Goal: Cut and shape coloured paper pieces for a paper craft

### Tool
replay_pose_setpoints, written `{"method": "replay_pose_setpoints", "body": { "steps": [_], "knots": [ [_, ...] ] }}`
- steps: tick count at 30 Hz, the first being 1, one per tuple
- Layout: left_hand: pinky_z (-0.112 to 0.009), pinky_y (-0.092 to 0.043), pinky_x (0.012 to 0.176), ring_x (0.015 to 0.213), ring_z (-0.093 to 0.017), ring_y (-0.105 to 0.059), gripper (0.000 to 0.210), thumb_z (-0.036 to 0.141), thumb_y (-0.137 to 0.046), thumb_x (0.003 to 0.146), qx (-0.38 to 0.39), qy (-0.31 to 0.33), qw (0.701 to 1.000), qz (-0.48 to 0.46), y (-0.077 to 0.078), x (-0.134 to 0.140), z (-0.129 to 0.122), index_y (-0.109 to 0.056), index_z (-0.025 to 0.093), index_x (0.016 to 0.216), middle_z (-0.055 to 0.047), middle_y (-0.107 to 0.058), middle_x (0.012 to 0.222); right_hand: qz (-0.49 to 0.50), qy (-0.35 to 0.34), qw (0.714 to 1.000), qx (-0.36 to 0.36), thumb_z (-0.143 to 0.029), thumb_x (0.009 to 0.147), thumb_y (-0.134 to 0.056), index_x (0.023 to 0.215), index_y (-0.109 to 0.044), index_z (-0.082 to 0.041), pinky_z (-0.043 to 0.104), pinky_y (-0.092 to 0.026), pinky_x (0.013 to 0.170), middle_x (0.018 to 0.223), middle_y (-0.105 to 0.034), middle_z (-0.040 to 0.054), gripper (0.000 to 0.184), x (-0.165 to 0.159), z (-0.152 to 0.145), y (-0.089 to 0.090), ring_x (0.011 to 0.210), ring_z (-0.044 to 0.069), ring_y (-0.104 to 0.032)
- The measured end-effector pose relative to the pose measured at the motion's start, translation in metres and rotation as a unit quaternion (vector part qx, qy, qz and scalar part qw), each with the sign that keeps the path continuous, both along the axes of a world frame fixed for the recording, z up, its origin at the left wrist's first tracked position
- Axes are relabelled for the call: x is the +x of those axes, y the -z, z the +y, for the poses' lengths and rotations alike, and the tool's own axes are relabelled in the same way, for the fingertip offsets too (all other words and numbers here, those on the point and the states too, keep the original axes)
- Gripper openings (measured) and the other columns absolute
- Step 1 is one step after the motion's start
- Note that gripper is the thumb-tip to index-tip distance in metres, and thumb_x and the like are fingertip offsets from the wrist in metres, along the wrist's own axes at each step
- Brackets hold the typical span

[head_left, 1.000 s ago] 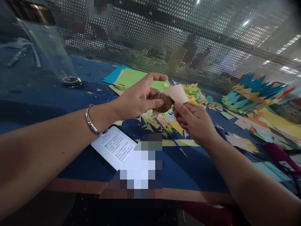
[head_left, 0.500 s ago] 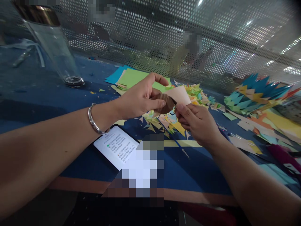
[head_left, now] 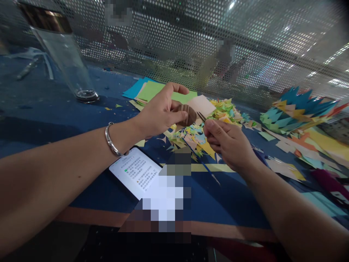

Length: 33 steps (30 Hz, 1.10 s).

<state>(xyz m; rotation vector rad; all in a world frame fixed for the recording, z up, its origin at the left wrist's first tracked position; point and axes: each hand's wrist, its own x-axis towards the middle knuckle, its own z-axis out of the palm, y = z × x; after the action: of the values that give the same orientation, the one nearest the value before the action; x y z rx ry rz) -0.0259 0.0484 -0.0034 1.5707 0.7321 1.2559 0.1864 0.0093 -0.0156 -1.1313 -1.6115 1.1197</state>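
In my left hand (head_left: 166, 109), thumb and fingers pinch a brown striped card template (head_left: 189, 115) against a pale pink piece of paper (head_left: 203, 104). Its forefinger is raised and curved above them. Closed around a small pair of scissors (head_left: 201, 116), my right hand (head_left: 225, 140) is just right of the template. Two narrow pointed blades stick out toward the template, slightly apart; the handles are hidden in the palm. Beneath both hands lies a heap of coloured paper scraps (head_left: 195, 140).
Green and blue sheets (head_left: 155, 89) lie behind my left hand. A glass bottle (head_left: 68, 62) stands at left, a lit phone (head_left: 133, 173) lies in front, and a thin blue-handled brush (head_left: 204, 165) beside it. Spiky folded paper (head_left: 294, 109) sits at right, before a perforated metal panel (head_left: 174, 43).
My right hand's scissor blades have come out from behind the paper and now show plainly. The pink paper has shifted slightly left and down; my left hand keeps its pinch.
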Motion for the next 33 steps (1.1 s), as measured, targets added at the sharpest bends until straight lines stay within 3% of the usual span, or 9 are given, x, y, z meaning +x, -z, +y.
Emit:
{"method": "replay_pose_setpoints", "body": {
  "steps": [3,7,12,16,19,22,25,28,33],
  "knots": [
    [-0.027,-0.047,0.057,0.064,-0.016,-0.067,0.051,0.004,-0.067,0.079,-0.001,0.034,0.999,0.026,-0.001,0.0,0.0,-0.044,0.02,0.122,0.001,-0.067,0.072,-0.019,0.014,0.999,0.041,-0.056,0.089,-0.066,0.071,-0.051,-0.019,0.022,-0.018,0.041,0.058,-0.03,-0.0069,0.044,0.001,-0.001,0.0,0.047,0.006,-0.026],
    [-0.028,-0.048,0.058,0.06,-0.014,-0.065,0.05,0.004,-0.066,0.08,-0.015,0.077,0.996,0.042,-0.004,0.003,-0.008,-0.041,0.02,0.121,0.002,-0.066,0.071,-0.072,0.044,0.991,0.107,-0.048,0.086,-0.074,0.08,-0.059,-0.019,0.023,-0.021,0.042,0.058,-0.036,-0.0067,0.033,0.0,0.0,0.001,0.048,0.007,-0.03],
    [-0.028,-0.051,0.063,0.068,-0.014,-0.068,0.048,0.007,-0.064,0.084,-0.004,0.143,0.988,0.051,-0.002,0.005,-0.012,-0.04,0.023,0.123,0.001,-0.069,0.078,-0.088,0.058,0.986,0.128,-0.044,0.086,-0.074,0.085,-0.062,-0.019,0.024,-0.021,0.043,0.057,-0.039,-0.0063,0.027,-0.003,0.0,0.001,0.048,0.008,-0.031],
    [-0.026,-0.05,0.06,0.068,-0.015,-0.069,0.052,0.007,-0.066,0.083,0.016,0.135,0.987,0.082,-0.002,0.003,-0.011,-0.041,0.023,0.126,0.001,-0.068,0.076,-0.072,0.048,0.988,0.128,-0.039,0.087,-0.073,0.088,-0.063,-0.02,0.024,-0.022,0.043,0.06,-0.042,-0.0057,0.022,-0.002,-0.002,0.002,0.05,0.008,-0.032],
    [-0.027,-0.051,0.062,0.067,-0.015,-0.069,0.055,0.007,-0.07,0.079,-0.015,0.126,0.99,0.062,-0.004,0.005,-0.014,-0.043,0.022,0.125,0.002,-0.069,0.075,-0.039,0.038,0.991,0.119,-0.035,0.087,-0.073,0.088,-0.063,-0.02,0.023,-0.023,0.043,0.062,-0.044,-0.0055,0.018,-0.002,-0.003,0.001,0.049,0.007,-0.031],
    [-0.026,-0.051,0.062,0.062,-0.013,-0.066,0.047,0.009,-0.073,0.077,-0.082,0.109,0.99,0.029,-0.006,0.006,-0.016,-0.051,0.019,0.117,0.0,-0.069,0.074,-0.011,0.033,0.994,0.104,-0.033,0.087,-0.073,0.09,-0.063,-0.02,0.023,-0.022,0.042,0.065,-0.046,-0.0051,0.017,-0.002,-0.003,0.001,0.048,0.007,-0.03],
    [-0.025,-0.048,0.061,0.063,-0.012,-0.063,0.022,0.015,-0.075,0.078,-0.125,0.128,0.984,0.017,-0.005,0.006,-0.016,-0.063,0.017,0.097,-0.001,-0.068,0.073,0.004,0.035,0.995,0.098,-0.034,0.087,-0.073,0.093,-0.064,-0.02,0.024,-0.022,0.041,0.063,-0.044,-0.0057,0.018,-0.002,-0.004,0.001,0.046,0.007,-0.029],
    [-0.026,-0.047,0.063,0.068,-0.012,-0.061,0.009,0.019,-0.076,0.078,-0.128,0.152,0.98,0.022,-0.004,0.004,-0.014,-0.067,0.016,0.078,-0.002,-0.067,0.074,0.01,0.035,0.994,0.102,-0.035,0.087,-0.074,0.092,-0.063,-0.02,0.024,-0.023,0.041,0.062,-0.043,-0.0058,0.019,-0.002,-0.005,0.0,0.046,0.007,-0.029],
    [-0.026,-0.045,0.064,0.066,-0.012,-0.06,0.012,0.018,-0.077,0.079,-0.086,0.111,0.99,0.021,-0.005,0.007,-0.018,-0.067,0.016,0.074,-0.002,-0.066,0.07,-0.008,0.03,0.994,0.109,-0.032,0.088,-0.072,0.088,-0.061,-0.021,0.024,-0.022,0.041,0.063,-0.044,-0.0055,0.016,-0.004,-0.007,-0.001,0.046,0.006,-0.03]
  ]
}}
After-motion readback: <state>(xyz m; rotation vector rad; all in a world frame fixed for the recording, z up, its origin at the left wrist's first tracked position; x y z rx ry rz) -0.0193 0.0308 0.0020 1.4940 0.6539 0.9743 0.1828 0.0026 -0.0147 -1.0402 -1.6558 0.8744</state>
